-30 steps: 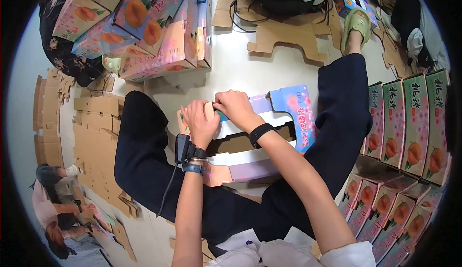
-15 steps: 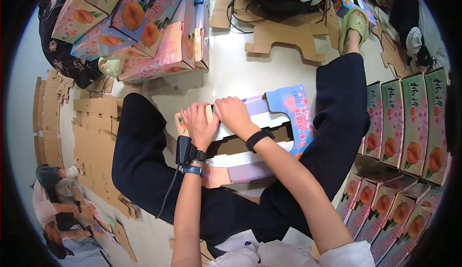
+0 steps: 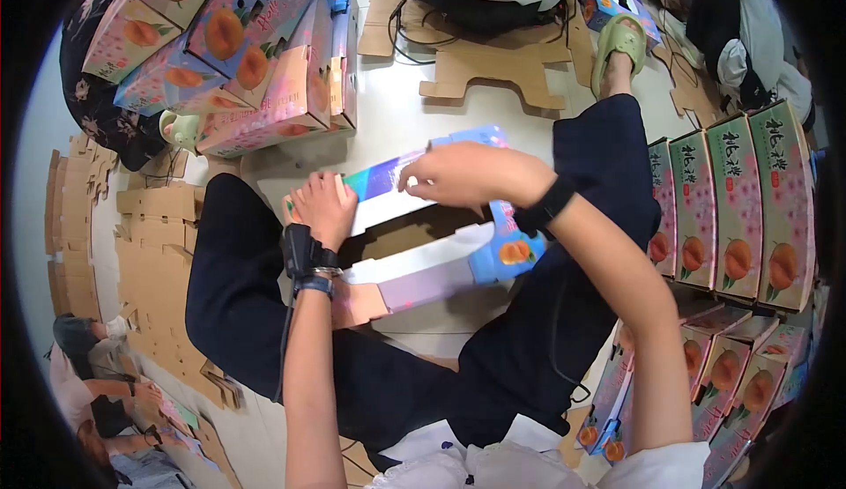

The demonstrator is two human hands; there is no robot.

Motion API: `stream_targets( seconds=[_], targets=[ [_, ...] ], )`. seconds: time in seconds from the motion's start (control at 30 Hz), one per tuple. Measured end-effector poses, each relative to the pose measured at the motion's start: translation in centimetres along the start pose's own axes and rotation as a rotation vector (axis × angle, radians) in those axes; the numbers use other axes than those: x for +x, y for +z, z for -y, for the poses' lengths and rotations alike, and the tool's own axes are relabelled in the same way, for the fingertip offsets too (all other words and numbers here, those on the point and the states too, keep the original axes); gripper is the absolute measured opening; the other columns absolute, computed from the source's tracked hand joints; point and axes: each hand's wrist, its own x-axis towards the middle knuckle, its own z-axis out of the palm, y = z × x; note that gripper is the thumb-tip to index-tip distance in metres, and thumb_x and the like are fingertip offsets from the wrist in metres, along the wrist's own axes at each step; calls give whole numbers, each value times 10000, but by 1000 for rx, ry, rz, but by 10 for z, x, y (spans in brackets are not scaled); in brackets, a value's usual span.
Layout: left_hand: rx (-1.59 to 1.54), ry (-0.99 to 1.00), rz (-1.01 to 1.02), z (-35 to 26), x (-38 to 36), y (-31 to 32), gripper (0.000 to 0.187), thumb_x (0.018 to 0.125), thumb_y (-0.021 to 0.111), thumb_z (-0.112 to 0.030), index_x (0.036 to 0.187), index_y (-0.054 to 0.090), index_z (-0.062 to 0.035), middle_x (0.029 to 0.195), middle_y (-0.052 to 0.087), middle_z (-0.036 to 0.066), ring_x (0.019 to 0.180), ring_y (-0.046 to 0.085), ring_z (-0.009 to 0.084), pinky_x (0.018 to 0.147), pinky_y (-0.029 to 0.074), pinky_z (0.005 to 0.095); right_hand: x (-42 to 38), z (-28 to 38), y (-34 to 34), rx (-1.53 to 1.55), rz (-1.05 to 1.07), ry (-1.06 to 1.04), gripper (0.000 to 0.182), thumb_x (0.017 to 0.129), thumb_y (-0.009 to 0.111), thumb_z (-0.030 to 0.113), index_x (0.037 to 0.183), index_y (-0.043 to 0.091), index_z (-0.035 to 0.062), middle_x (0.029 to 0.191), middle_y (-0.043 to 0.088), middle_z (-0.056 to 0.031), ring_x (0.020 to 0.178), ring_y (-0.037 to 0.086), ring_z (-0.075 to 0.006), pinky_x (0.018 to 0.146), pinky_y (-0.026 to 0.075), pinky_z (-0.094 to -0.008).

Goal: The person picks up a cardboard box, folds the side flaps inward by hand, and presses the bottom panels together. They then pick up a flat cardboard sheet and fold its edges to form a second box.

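Observation:
A printed cardboard box (image 3: 432,286) with peach pictures lies between my legs, its long top opening showing a brown inside and white inner flaps. My left hand (image 3: 322,209) is wrapped over the box's left end, fingers on the top edge. Above the far long side, my right hand (image 3: 467,174) hovers with loosely bent fingers near the purple panel, holding nothing. It hides part of the box's right end, where a blue flap with peaches (image 3: 511,253) shows below the wrist.
Printed boxes (image 3: 264,92) are stacked at the upper left. Rows of green-and-pink boxes (image 3: 736,207) stand at the right. Flat brown cardboard (image 3: 159,251) lies at the left, with another cut piece (image 3: 493,70) ahead. Other people sit around, one person's hands (image 3: 145,401) at the lower left.
My right hand has left the box's left end and moved right above the far side. My left hand stays on the left end. The box's right end has tilted, its blue flap now lower.

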Motion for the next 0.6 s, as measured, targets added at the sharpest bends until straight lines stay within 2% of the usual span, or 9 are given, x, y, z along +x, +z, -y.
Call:
stream_targets(
  seconds=[0.07, 0.13, 0.27, 0.37, 0.4, 0.43, 0.47, 0.53, 0.6],
  targets=[
    [29, -32, -55, 10, 9, 3, 246, 785, 516, -262, 962, 547, -95, 934, 523, 123, 879, 497, 317, 837, 349, 469, -21, 10, 7, -171, 98, 9, 249, 852, 467, 210, 972, 615, 51, 904, 625, -164, 874, 595, -319, 747, 470, -409],
    [66, -47, 29, 27, 17, 5, 284, 799, 509, -284, 1016, 535, -103, 968, 515, 117, 918, 495, 308, 850, 347, 468, -34, -7, 46, -301, 34, -65, 198, 819, 501, 160, 948, 605, 53, 859, 592, -142, 826, 595, -314, 716, 474, -414],
    [101, -189, -103, 65, 21, 22, 338, 779, 526, -285, 1053, 524, -88, 1072, 508, 135, 1035, 468, 322, 861, 353, 482, -42, -28, 110, -210, -25, -115, 182, 723, 551, 96, 883, 598, 25, 879, 594, -143, 807, 611, -306, 703, 479, -410],
    [84, -229, -220, 62, 10, 9, 414, 758, 556, -229, 1130, 482, -63, 1189, 457, 180, 1118, 423, 345, 916, 333, 482, -30, -15, 129, -504, -166, -212, 163, 733, 563, 106, 895, 572, 83, 925, 521, -66, 882, 538, -199, 696, 432, -307],
    [87, -219, -242, 52, 9, -9, 459, 742, 572, -193, 1164, 460, -48, 1237, 424, 207, 1151, 399, 359, 942, 320, 484, -25, -15, 130, -499, -170, -210, 163, 733, 563, 106, 895, 572, 83, 925, 521, -66, 882, 538, -199, 696, 432, -307],
    [-26, -197, -41, 25, 13, -46, 505, 702, 590, -127, 1173, 443, -18, 1221, 422, 238, 1141, 398, 382, 964, 307, 472, -19, -17, 129, -567, -241, -244, 165, 741, 557, 114, 901, 568, 79, 933, 514, -65, 893, 526, -192, 700, 425, -303],
    [-209, -24, -177, 17, 10, -36, 507, 681, 585, -101, 1160, 452, -3, 1222, 416, 248, 1138, 400, 386, 966, 317, 462, -13, -18, 128, -636, -312, -285, 167, 748, 551, 122, 907, 565, 75, 941, 507, -64, 903, 514, -185, 704, 418, -300],
    [-378, 93, -54, -21, -1, -33, 432, 717, 566, -89, 1129, 474, 1, 1130, 483, 206, 1057, 459, 358, 917, 365, 456, -4, -19, 121, -648, -318, -292, 174, 758, 539, 133, 918, 564, 70, 955, 501, -62, 917, 503, -178, 713, 412, -295],
    [-570, 63, 91, -58, -20, -42, 424, 753, 578, -125, 1151, 475, -24, 1071, 526, 148, 980, 505, 306, 852, 374, 412, 0, -19, 124, -662, -319, -289, 183, 768, 528, 144, 930, 563, 66, 968, 496, -59, 932, 491, -172, 723, 406, -290]
  ],
)
